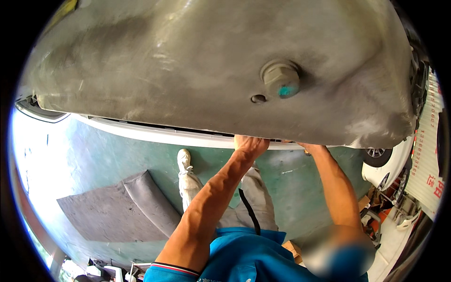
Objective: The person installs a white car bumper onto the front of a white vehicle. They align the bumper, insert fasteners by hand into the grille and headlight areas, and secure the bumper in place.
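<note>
A large, dirty grey metal part fills the upper view, close overhead. From its underside sticks a hex bolt with a teal mark, beside a small hole. Along its lower edge runs a long white panel with a dark gap. My left hand reaches up to that panel, its fingers hidden behind the grey part's edge. A little to the right, my right hand reaches to the same edge. Only its back and wrist show, so what either hand grips cannot be made out.
A grey mat with one side folded over lies on the green floor at left. At right stand a white car's wheel and assorted loose parts. A cardboard box sits behind me.
</note>
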`<state>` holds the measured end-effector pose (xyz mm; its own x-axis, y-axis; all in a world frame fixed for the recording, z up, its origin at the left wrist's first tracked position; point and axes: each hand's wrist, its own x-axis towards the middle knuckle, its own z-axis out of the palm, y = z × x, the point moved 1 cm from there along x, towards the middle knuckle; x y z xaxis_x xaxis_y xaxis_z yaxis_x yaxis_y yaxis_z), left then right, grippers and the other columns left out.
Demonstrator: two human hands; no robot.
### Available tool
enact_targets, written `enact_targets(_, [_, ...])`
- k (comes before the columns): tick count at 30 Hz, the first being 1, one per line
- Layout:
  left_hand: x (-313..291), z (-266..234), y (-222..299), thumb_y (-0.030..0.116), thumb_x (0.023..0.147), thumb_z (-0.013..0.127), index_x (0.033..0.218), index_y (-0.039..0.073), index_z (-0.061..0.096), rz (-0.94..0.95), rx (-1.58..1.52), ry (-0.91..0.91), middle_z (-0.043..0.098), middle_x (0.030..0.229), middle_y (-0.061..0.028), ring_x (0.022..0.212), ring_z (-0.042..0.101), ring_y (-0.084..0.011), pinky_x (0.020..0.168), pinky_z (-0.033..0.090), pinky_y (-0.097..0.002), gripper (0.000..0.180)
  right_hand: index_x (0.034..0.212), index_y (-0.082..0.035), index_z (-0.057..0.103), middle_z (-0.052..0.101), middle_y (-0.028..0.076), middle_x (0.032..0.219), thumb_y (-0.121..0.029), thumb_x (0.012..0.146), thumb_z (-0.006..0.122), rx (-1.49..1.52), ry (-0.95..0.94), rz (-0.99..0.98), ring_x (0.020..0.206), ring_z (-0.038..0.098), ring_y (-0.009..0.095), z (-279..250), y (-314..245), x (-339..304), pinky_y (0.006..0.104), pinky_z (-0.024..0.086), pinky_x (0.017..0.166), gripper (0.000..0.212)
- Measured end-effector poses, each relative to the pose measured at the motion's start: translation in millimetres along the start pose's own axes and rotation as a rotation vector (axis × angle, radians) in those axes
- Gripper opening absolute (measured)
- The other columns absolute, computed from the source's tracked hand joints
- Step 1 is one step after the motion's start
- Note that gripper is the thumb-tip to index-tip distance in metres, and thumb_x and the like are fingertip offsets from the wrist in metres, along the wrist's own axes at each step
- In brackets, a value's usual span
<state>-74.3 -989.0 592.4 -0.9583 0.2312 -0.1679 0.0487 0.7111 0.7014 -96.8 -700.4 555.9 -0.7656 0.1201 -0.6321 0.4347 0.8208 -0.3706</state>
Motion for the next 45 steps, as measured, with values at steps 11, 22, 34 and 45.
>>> enact_targets(11, [-8,16,-4,0.029,0.093,0.056,0.121,0.011,0.068,0.002,-0.022,0.046,0.068,0.121,-0.0127,0.115,0.061,-0.0345,0.092,0.049,-0.0486,0.035,0.132,-0.005,0.054,0.058,0.006,0.123,-0.026,0.102,0.054,1.448,-0.103,-0.073,0.109,0.056,0.020,33,19,-21,0.0314,0.052,0.090,0.036])
enact_targets(22, [8,-2,9,0.026,0.085,0.064,0.101,0.011,0.073,0.128,0.111,0.234,0.072,0.092,-0.0131,0.084,0.068,-0.0370,0.070,0.053,-0.0512,0.024,0.131,-0.001,0.060,0.062,0.019,0.131,-0.030,0.076,0.081,0.008,-0.082,-0.124,0.127,0.053,0.035,-5,-78,-63,0.0439,0.040,0.108,0.065])
enact_targets(34, [8,5,7,0.032,0.086,0.064,0.100,0.010,0.074,0.197,0.298,0.304,0.073,0.092,-0.0106,0.080,0.070,-0.0347,0.064,0.055,-0.0479,0.028,0.113,-0.005,0.070,0.071,0.017,0.105,-0.025,0.078,0.077,-0.227,0.079,-0.501,0.102,0.066,0.039,-9,-93,-69,0.0458,0.051,0.090,0.041])
enact_targets(45, [4,-12,11,0.028,0.084,0.063,0.098,0.011,0.074,-0.001,0.059,0.176,0.073,0.095,-0.0127,0.088,0.068,-0.0374,0.070,0.052,-0.0506,0.024,0.098,-0.002,0.070,0.071,0.019,0.095,-0.015,0.083,0.067,-0.345,0.124,-0.518,0.091,0.065,0.041,9,-130,-67,0.0518,0.049,0.080,0.020])
